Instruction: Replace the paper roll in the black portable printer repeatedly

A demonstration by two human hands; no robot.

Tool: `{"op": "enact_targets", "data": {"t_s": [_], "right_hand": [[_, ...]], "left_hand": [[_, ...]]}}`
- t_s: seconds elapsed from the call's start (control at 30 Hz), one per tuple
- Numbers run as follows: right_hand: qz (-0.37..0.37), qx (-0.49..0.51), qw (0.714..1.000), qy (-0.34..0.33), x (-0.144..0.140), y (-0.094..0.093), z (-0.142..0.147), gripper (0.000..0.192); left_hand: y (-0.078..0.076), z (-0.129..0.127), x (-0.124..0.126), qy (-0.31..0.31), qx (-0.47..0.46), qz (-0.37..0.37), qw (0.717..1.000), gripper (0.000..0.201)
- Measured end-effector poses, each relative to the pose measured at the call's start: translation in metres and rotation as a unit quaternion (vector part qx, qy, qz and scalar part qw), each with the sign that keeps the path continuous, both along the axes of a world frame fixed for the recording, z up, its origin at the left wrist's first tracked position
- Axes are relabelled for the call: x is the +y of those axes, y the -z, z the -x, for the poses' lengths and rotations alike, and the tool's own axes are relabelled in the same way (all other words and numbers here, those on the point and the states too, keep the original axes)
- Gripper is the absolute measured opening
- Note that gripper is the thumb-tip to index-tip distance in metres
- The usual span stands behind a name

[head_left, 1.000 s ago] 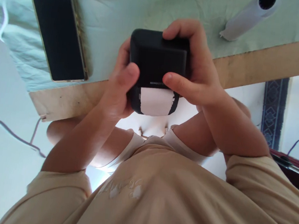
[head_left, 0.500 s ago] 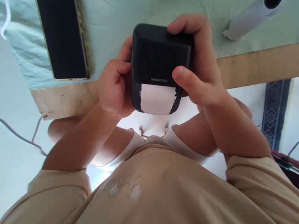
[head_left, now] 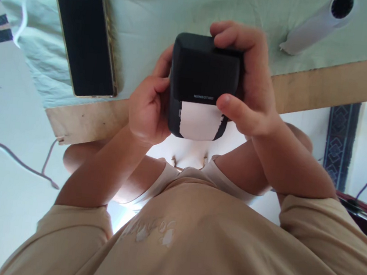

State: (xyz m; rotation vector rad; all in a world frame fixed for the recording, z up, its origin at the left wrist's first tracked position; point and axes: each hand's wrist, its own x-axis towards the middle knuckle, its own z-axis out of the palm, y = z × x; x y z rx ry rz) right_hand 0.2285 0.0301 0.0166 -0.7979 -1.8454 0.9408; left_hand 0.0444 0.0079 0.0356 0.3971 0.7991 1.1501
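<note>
Nearest us we see the tan shirt (head_left: pixel 196 254) and, past it, the pale shorts (head_left: pixel 228 180) of the seated person. Between the knees and the table we find the black device (head_left: pixel 207 72), lettered "NIIMBOT", gripped in both hands at the table's near edge. A white paper strip (head_left: pixel 200 121) covers its near end. The left hand (head_left: pixel 147 109) wraps its left side, fingers curled, their tips partly hidden from us. The right hand (head_left: pixel 255 90) clasps the right side, thumb on the face beside the lettering, fingers bent over the far edge. Beyond, we see the wooden board (head_left: pixel 86 120), then the green cloth (head_left: pixel 157 15) bearing a dark-screened phone (head_left: pixel 86 40) at left and a white roll (head_left: pixel 314 33) at right.
</note>
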Motion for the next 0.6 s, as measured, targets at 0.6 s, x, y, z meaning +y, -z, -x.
{"op": "enact_targets", "data": {"t_s": [0.6], "right_hand": [[-0.004,0.044,0.997,-0.06,0.005,-0.002,-0.014,0.069]], "left_hand": [[-0.004,-0.001,0.002,0.007,0.073,0.044,0.996,0.036]]}}
